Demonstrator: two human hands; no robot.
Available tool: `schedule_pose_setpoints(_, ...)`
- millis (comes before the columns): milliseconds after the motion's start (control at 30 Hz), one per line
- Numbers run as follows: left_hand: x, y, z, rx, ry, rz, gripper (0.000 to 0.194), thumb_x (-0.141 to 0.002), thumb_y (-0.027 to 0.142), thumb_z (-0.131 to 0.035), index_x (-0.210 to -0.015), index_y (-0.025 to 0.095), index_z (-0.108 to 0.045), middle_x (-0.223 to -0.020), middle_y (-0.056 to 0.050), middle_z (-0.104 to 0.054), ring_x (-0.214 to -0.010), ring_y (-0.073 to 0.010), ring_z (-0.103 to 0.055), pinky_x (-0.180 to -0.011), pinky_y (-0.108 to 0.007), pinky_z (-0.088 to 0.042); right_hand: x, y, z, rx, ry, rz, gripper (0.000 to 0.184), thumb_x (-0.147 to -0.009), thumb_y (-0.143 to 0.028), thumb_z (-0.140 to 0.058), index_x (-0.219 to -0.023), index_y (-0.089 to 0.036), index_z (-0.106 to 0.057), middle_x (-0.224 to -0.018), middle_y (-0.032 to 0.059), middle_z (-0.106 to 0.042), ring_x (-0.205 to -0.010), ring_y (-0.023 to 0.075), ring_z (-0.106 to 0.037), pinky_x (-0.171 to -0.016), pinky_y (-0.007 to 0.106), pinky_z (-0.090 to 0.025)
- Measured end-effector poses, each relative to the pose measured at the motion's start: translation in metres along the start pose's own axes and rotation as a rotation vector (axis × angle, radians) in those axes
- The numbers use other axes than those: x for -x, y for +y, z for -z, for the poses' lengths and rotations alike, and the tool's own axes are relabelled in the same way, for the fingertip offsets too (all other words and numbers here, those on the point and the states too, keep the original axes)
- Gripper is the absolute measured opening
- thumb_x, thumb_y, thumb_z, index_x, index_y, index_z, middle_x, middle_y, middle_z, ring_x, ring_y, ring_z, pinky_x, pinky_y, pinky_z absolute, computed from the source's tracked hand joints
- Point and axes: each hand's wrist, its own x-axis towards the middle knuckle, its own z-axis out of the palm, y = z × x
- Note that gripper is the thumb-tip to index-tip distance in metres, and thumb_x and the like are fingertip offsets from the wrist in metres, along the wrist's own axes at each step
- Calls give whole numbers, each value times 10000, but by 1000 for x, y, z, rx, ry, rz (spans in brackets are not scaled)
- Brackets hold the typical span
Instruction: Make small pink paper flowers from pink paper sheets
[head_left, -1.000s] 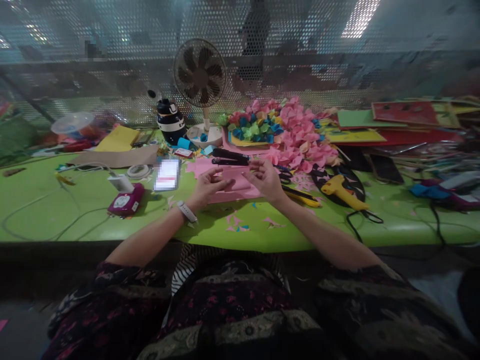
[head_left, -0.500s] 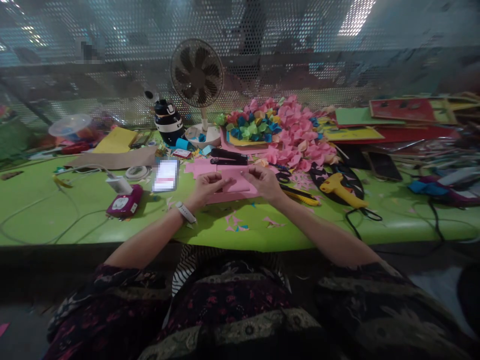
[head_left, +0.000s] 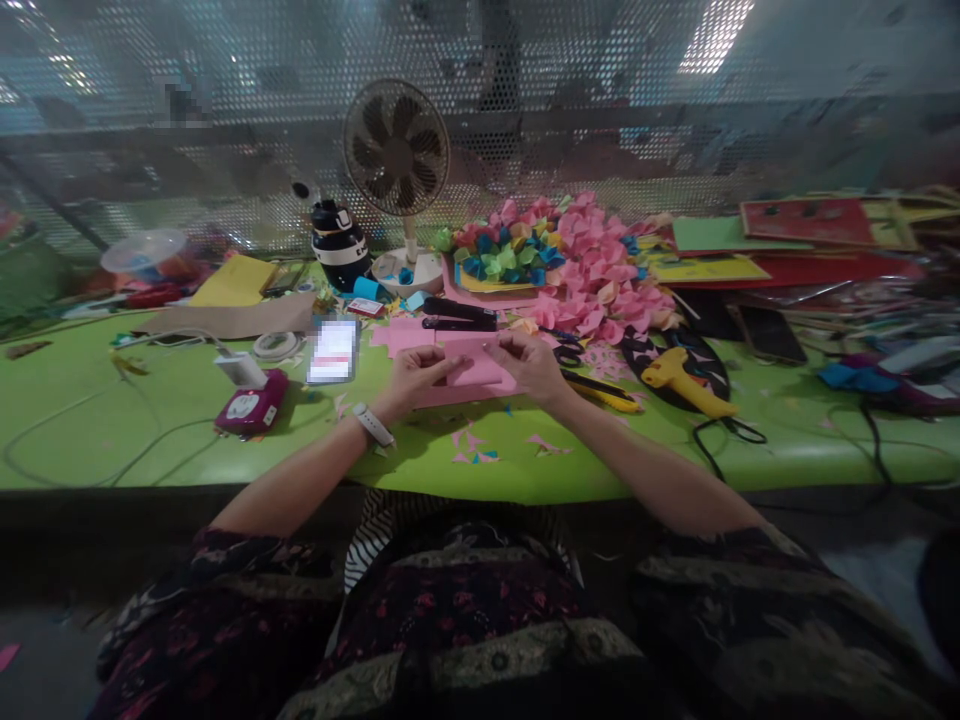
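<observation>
Between my two hands is a piece of pink paper (head_left: 474,364), held at its left and right edges above more pink sheets (head_left: 442,397) on the table. My left hand (head_left: 415,376), with a white-strapped watch (head_left: 373,425) at the wrist, pinches the left edge between thumb and fingers. My right hand (head_left: 531,368) grips the upper right corner with thumb and fingertips. Just beyond the paper lies a black stapler (head_left: 459,316). Black-handled scissors (head_left: 568,352) and a yellow cutter knife (head_left: 602,391) lie right of my right hand.
A yellow glue gun (head_left: 686,382) rests on a dark round piece at the right. Behind are a heap of pink paper flowers (head_left: 592,260), a small fan (head_left: 397,150) and a dark bottle (head_left: 339,250). A lit phone (head_left: 333,352) and purple power adapter (head_left: 253,402) lie left. Paper scraps (head_left: 471,445) are in front.
My right fingers have shifted slightly along the paper's upper right edge, and the paper sits a little flatter. Both hands stay in nearly the same place; the whole view shifts slightly.
</observation>
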Motion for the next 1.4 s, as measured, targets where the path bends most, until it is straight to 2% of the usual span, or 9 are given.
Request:
schedule_pose_setpoints(333, -1, -5, 2, 16, -21, 3, 241, -777, 320, -784, -629, 180, -656, -612, 2, -620, -563, -86, -519, -565, -231, -415, -1, 4, 0, -4, 3, 10, 524, -705, -705, -692, -663, -212, -519, -620, -27, -425, -590, 119, -380, -548, 288, -323)
schedule_pose_setpoints(567, 0, -5, 2, 31, -34, 40, 178, -781, 321, -791, -711, 188, -694, -705, -29, -682, -697, -130, -627, -632, -252, -478, -1, 4, 0, -30, 13, -13, 509, -686, -684, -715, -687, -205, -545, -627, -25, -452, -594, 119, -389, -551, 284, -326)
schedule_pose_setpoints(933, -3, -9, 2, 42, -24, -12, 313, -729, 381, -827, -629, 154, -636, -612, 1, -624, -557, -80, -525, -547, -227, -408, 0, 4, 1, 14, 6, 26, 503, -729, -674, -693, -691, -194, -550, -628, -28, -446, -585, 105, -383, -536, 266, -335)
schedule_pose_setpoints(1400, -3, -6, 2, 22, -28, -14, 287, -723, 381, -823, -637, 160, -662, -616, -8, -637, -548, -80, -498, -550, -240, -384, 0, 4, 2, 0, -7, 3, 484, -733, -653, -695, -691, -194, -550, -640, -25, -450, -598, 110, -400, -539, 264, -349)
